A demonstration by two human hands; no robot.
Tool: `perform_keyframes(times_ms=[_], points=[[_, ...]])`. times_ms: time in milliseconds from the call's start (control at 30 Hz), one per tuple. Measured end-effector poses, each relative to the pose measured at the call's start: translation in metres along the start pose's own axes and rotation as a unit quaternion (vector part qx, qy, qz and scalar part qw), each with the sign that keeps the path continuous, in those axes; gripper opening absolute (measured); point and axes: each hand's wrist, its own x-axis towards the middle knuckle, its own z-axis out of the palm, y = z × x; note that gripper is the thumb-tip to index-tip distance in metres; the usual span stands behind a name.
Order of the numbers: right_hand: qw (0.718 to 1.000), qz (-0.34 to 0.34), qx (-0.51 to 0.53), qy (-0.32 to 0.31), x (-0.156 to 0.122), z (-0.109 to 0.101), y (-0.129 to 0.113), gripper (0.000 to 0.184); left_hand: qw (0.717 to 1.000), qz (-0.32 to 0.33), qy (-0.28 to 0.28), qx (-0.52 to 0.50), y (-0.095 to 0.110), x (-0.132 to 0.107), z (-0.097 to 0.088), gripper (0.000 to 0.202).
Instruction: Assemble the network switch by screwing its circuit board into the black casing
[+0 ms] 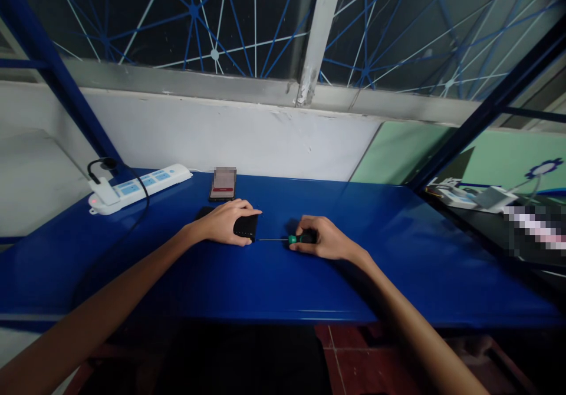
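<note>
My left hand (226,223) grips a flat black rectangular device (246,226) lying on the blue table (283,289), thumb at its near edge and fingers over its far side. Much of the device is covered by that hand. In my right hand (326,237) is a screwdriver (292,239) with a green and black handle, held level just above or on the tabletop. Its thin metal shaft points left, with the tip close to the device's right end by my left thumb. Whether the tip touches the device, I cannot tell.
Behind my left hand lies a phone (223,184) with a lit screen. A white power strip (139,188) with a plugged-in adapter stands at the back left, its black cable (144,209) trailing over the table. White equipment (475,197) sits beyond the right frame post.
</note>
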Motion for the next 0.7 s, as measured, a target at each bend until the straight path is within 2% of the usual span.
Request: perform_keyframes(times_ms=[233,533,700], points=[[0.999,0.018,0.009,-0.029,0.0003,0.0023,-0.0005,0.026,1.000,0.002,0.008,-0.003,0.0004,-0.0005,-0.0004,0.076],[1.000,0.002,0.006,-0.025,0.0002,0.0006,-0.0029,0.033,1.000,0.005,0.010,-0.006,-0.0007,-0.0003,0.0004,0.076],[1.000,-0.006,-0.003,-0.016,-0.0003,0.0018,-0.0027,0.028,1.000,0.001,0.006,0.000,0.0004,-0.0004,-0.0003,0.076]])
